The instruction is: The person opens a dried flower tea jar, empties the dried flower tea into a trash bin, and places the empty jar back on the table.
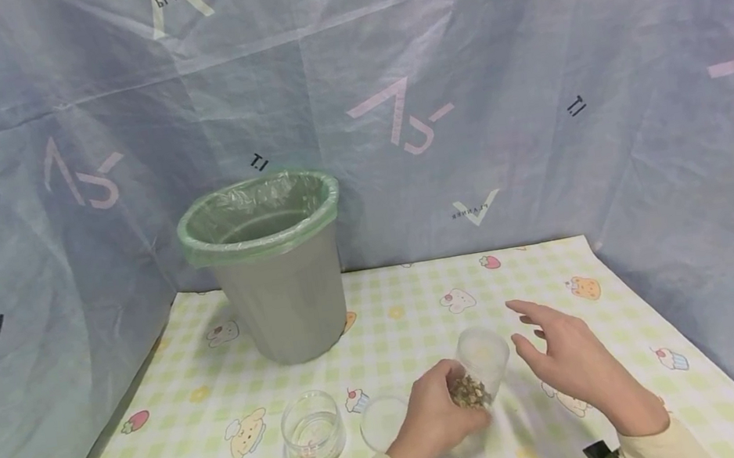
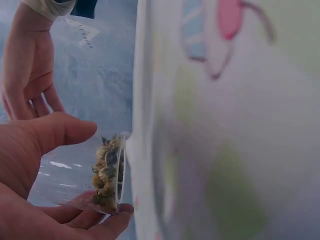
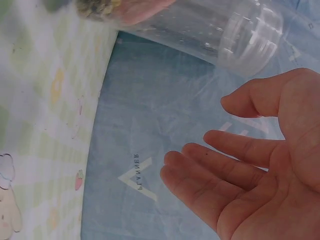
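My left hand point(image 1: 440, 412) grips a clear cylindrical jar point(image 1: 485, 354) around its lower part. Dried flower buds point(image 2: 106, 172), yellowish and dark, lie gathered at the jar's base. In the right wrist view the jar's ridged, threaded neck point(image 3: 250, 37) shows uncovered. To the right of the jar, my right hand point(image 1: 567, 357) hovers with fingers extended and thumb apart, holding nothing. Left of my left hand, a round clear lid point(image 1: 374, 422) lies on the tablecloth, partly behind the hand. Beyond it stands a short clear cup point(image 1: 313, 431).
A grey bin point(image 1: 291, 296) with a green liner point(image 1: 199, 246) stands at the back left. The table wears a green checked cloth point(image 1: 414, 309) with cartoon prints. Blue-grey fabric point(image 1: 495, 83) hangs behind and along both sides.
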`<state>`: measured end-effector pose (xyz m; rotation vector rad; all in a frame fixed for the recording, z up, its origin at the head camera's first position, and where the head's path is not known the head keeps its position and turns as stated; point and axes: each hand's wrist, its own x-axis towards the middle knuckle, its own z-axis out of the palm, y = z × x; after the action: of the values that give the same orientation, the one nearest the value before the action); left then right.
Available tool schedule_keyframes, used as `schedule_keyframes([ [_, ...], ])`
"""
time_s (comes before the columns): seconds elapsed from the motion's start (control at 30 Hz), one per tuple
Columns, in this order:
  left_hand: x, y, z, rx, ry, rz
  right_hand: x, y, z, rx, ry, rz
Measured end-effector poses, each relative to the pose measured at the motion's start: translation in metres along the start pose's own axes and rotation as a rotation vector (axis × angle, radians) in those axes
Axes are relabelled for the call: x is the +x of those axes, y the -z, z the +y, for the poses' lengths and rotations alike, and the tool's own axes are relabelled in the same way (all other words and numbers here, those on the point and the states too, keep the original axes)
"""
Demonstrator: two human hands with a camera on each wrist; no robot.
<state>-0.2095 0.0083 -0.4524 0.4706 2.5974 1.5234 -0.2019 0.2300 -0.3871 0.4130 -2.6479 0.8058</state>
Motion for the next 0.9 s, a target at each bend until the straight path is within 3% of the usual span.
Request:
schedule_keyframes([
  [0.23,0.003,0.021,0.012,0.010,-0.059,0.065,0.008,0.010,-0.003,-0.009,0.038,0.050],
  [0.7,0.004,0.080,0.043,0.025,-0.185,0.229,0.035,0.031,-0.015,0.070,0.106,0.089],
  [0.9,0.004,0.101,0.052,0.069,-0.230,0.259,0.049,0.032,-0.029,0.210,0.082,0.031],
])
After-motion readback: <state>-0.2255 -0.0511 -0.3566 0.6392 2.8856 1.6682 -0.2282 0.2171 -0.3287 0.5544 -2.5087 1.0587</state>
